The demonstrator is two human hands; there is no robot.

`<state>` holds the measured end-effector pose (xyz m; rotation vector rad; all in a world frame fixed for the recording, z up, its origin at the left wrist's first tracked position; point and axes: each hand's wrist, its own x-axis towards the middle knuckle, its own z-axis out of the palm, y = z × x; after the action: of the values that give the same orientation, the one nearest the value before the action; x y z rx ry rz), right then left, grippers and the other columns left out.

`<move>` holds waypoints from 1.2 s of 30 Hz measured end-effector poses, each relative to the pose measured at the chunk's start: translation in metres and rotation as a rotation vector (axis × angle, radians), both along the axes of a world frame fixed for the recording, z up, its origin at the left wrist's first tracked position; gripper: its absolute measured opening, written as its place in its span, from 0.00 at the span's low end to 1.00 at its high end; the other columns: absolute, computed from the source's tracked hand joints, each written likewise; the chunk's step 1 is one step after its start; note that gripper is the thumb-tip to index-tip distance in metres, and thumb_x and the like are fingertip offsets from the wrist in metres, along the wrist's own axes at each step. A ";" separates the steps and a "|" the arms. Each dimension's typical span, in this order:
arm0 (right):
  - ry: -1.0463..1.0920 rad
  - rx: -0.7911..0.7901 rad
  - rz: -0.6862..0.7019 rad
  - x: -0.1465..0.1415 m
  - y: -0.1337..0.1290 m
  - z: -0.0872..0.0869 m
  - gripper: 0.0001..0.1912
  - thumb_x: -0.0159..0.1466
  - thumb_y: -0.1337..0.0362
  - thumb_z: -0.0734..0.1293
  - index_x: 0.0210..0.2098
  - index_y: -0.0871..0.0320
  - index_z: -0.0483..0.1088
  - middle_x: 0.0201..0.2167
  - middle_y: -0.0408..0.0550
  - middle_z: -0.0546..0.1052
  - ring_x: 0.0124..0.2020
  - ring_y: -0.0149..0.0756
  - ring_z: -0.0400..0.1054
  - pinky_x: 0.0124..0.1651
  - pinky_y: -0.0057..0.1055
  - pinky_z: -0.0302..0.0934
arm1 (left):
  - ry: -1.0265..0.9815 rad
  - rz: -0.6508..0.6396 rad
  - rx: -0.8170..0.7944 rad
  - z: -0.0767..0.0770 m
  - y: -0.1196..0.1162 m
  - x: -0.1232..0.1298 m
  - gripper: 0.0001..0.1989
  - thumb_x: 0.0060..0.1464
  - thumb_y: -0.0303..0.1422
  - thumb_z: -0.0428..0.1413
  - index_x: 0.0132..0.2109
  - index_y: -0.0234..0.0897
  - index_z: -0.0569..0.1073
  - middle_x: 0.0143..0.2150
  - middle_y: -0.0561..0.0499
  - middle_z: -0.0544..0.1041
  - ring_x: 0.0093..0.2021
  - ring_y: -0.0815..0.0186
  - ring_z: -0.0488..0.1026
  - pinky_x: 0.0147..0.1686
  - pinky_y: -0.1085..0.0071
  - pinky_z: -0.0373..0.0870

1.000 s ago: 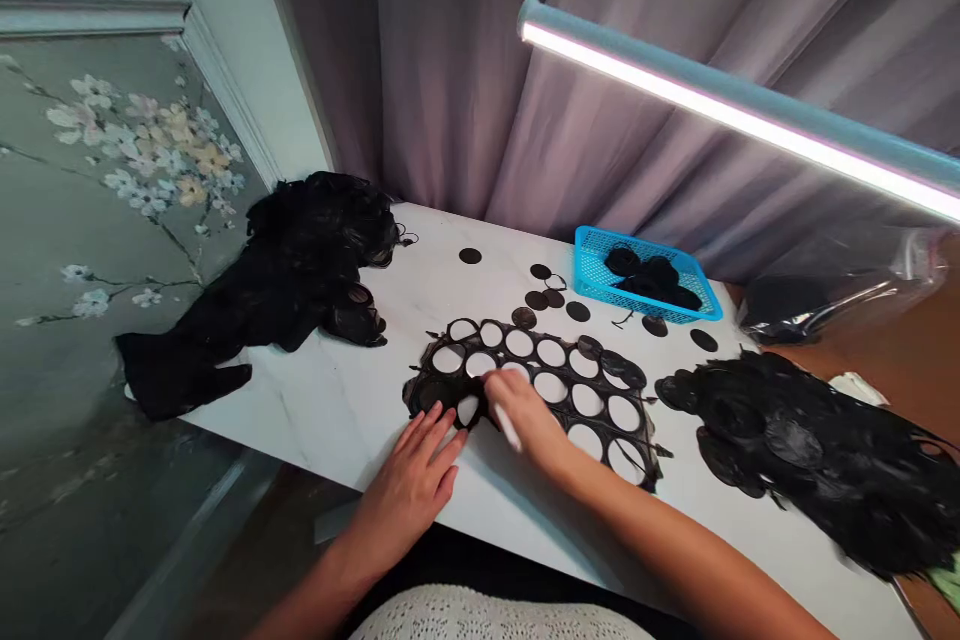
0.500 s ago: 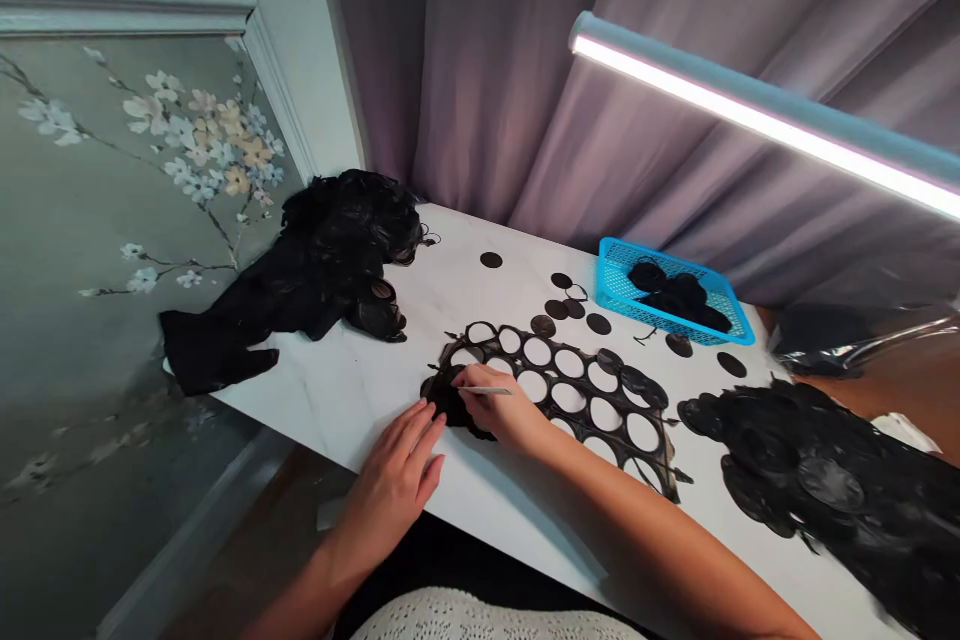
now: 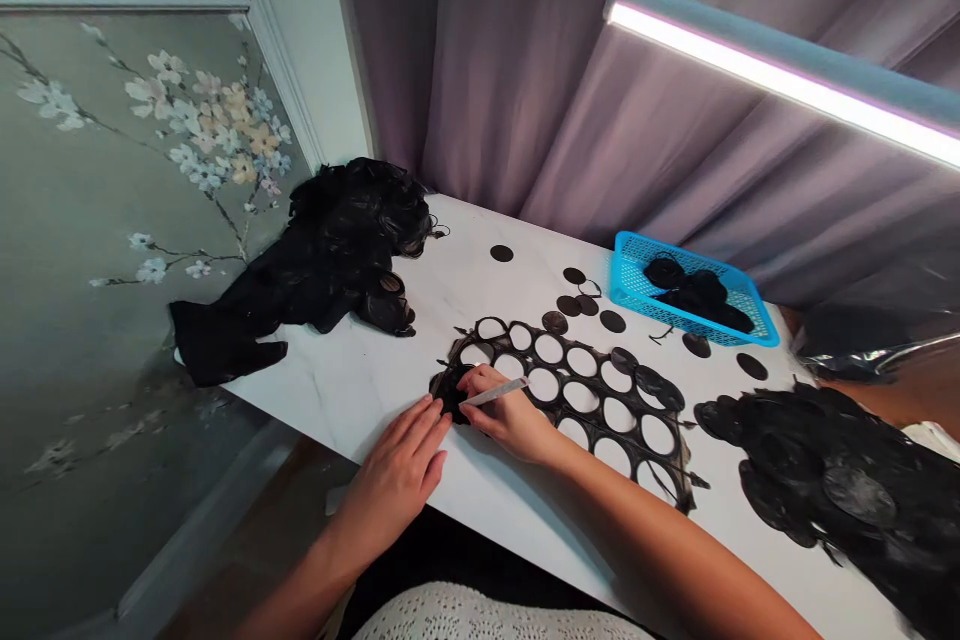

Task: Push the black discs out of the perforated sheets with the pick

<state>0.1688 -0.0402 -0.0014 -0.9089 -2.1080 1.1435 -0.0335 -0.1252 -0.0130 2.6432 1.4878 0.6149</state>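
My right hand (image 3: 510,415) is closed around slim silver tweezers (image 3: 495,392); the tips are hidden by the fingers. Under its fingertips lies a dark bunched piece of black material (image 3: 450,400) at the left end of a black sheet (image 3: 600,375) full of round holes. My left hand (image 3: 405,450) rests flat with fingers stretched out, its fingertips touching the near left edge of the black material. Several loose black discs (image 3: 555,322) lie beyond the sheet.
A black heap of thin material (image 3: 337,240) covers the table's far left corner. Another pile of black discs (image 3: 832,480) spreads at the right. The blue basket (image 3: 622,300) holds black pieces. A lit tube lamp (image 3: 787,70) hangs above, before a curtain (image 3: 525,60).
The tweezers have tilted, their free end now higher to the right. My right fingers have shifted slightly over the black material. The view has moved a little; my left hand stays nearly in place.
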 end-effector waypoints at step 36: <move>-0.285 0.380 -0.004 -0.019 -0.026 -0.010 0.08 0.64 0.74 0.61 0.39 0.56 0.65 0.47 0.57 0.69 0.49 0.48 0.61 0.53 0.47 0.61 | -0.010 -0.009 -0.018 -0.001 0.004 0.000 0.16 0.61 0.27 0.49 0.55 0.34 0.71 0.58 0.42 0.71 0.63 0.55 0.64 0.59 0.56 0.68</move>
<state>0.1502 -0.0666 -0.0117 -0.9310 -2.4370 0.6011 -0.0339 -0.1217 -0.0142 2.6278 1.4716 0.6101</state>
